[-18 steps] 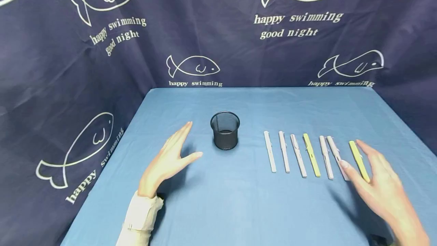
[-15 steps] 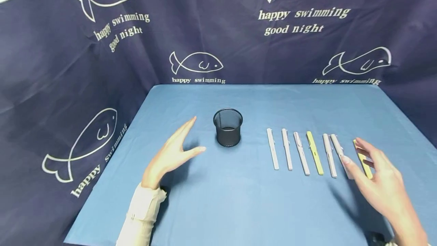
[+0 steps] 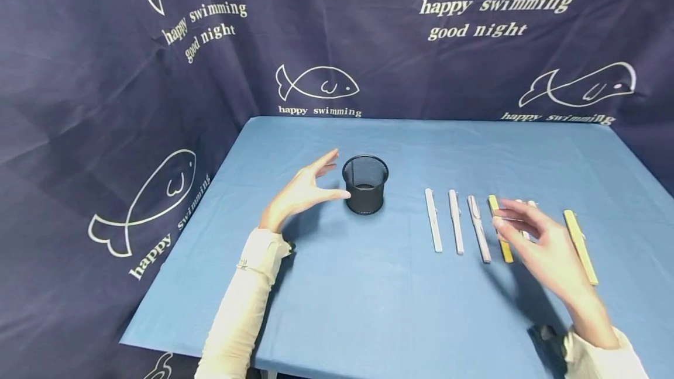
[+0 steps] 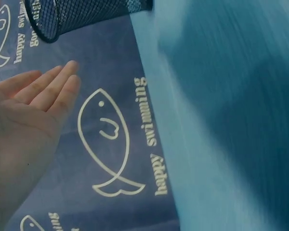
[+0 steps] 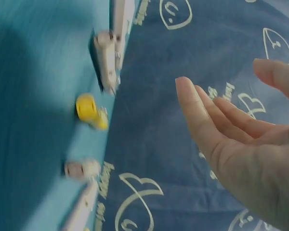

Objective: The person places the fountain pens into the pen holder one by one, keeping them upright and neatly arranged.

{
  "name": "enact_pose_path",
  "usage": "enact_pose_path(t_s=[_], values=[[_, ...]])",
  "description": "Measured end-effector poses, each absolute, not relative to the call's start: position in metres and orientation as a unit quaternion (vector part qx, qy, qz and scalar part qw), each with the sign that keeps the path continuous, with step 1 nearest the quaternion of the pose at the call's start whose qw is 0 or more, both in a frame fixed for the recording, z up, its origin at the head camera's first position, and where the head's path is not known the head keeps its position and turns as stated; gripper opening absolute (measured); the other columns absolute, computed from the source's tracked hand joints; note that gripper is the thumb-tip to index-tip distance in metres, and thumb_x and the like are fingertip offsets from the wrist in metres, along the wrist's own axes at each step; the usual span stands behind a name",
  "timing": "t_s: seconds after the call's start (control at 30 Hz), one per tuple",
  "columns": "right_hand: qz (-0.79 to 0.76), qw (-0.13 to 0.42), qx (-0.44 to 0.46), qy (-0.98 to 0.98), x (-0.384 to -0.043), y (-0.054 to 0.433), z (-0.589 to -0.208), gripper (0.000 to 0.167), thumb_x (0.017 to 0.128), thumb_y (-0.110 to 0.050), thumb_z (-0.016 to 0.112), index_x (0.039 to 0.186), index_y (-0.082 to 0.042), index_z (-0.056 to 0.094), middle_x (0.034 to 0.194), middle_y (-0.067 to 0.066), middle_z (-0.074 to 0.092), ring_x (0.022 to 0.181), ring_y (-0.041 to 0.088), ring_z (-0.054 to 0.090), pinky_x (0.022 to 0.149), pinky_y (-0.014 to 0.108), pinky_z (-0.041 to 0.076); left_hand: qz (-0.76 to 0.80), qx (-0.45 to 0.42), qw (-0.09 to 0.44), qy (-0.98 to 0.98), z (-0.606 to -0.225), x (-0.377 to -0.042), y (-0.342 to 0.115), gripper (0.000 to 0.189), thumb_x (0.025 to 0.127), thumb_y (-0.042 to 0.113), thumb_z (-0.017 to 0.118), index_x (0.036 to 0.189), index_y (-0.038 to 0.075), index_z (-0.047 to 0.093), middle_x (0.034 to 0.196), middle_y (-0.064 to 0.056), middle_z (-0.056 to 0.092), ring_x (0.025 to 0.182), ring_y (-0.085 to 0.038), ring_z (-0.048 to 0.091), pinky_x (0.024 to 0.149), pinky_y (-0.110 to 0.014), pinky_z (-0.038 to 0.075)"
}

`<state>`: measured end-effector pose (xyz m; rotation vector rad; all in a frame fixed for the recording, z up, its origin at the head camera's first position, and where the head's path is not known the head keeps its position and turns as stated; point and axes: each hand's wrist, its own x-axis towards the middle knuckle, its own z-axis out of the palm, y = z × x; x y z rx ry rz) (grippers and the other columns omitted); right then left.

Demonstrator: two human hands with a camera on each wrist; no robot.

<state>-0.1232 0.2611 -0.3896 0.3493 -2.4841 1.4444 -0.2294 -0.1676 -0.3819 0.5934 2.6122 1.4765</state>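
Note:
A black mesh pen holder stands upright near the middle of the table, its inside bare. My left hand is just left of it, fingers spread around its near side and thumb tip close to its wall. In the left wrist view the palm holds nothing. Over the row of pens, my right hand hovers with fingers loosely bent and nothing between them. Its fingertips overlap a yellow pen, and the hand mostly hides two pale pens behind it. Right of the hand lies another yellow pen.
Left of the hand lie a white pen and two pale pinkish pens, one of them the third pen in the row. A blue cloth covers the table. Dark curtains with fish prints hang behind and at left.
My left hand has moved forward and right, up to the pen holder. My right hand has shifted left from the far-right yellow pen to above the other yellow one. The head view has tilted down.

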Motion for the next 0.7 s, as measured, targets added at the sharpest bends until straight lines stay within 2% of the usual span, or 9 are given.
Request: enact_pose_path(t_s=[0.1,0.33,0.4,0.6,0.7], values=[[0.522,0.083,0.121,-0.84,-0.135,0.251,-0.391,0.043,0.101,-0.006,0.067,0.138,0.013,0.054,0.11,-0.015,0.068,0.094,-0.003,0.069,0.078,0.017,0.057,0.489,0.201,0.047,0.848,-0.385,-0.235,-0.162,0.101,0.081,0.041,0.089,0.164,0.025,0.033,0.157,0.003,0.048,0.143,-0.021,0.046,0.117,-0.051,0.035],[0.511,0.003,0.11,-0.852,-0.161,0.227,-0.393,0.045,0.104,-0.01,0.061,0.139,0.016,0.05,0.119,0.029,0.065,0.093,-0.005,0.066,0.078,0.022,0.06,0.487,0.206,0.054,0.847,-0.393,-0.244,-0.156,0.091,0.086,0.038,0.084,0.161,0.016,0.038,0.152,-0.005,0.054,0.14,-0.018,0.048,0.117,-0.039,0.035],[0.493,-0.007,0.106,-0.864,-0.167,0.221,-0.393,0.045,0.104,-0.011,0.061,0.138,0.016,0.052,0.119,0.031,0.066,0.092,-0.001,0.067,0.077,0.022,0.06,0.491,0.208,0.056,0.844,-0.396,-0.246,-0.155,0.088,0.088,0.037,0.083,0.161,0.014,0.039,0.149,-0.006,0.057,0.139,-0.02,0.05,0.117,-0.038,0.035],[0.44,-0.039,0.088,-0.893,-0.178,0.203,-0.392,0.047,0.105,-0.017,0.061,0.138,0.015,0.053,0.12,0.029,0.067,0.097,0.033,0.073,0.076,0.025,0.059,0.5,0.212,0.049,0.838,-0.401,-0.248,-0.152,0.084,0.091,0.037,0.08,0.16,0.011,0.04,0.146,-0.009,0.059,0.137,-0.022,0.052,0.116,-0.041,0.037],[0.421,-0.061,0.076,-0.902,-0.183,0.196,-0.391,0.046,0.105,-0.015,0.058,0.139,0.016,0.052,0.122,0.031,0.065,0.099,0.038,0.072,0.077,0.03,0.06,0.507,0.212,0.048,0.834,-0.401,-0.249,-0.149,0.083,0.091,0.037,0.079,0.159,0.01,0.041,0.144,-0.01,0.06,0.136,-0.022,0.053,0.116,-0.042,0.037]])
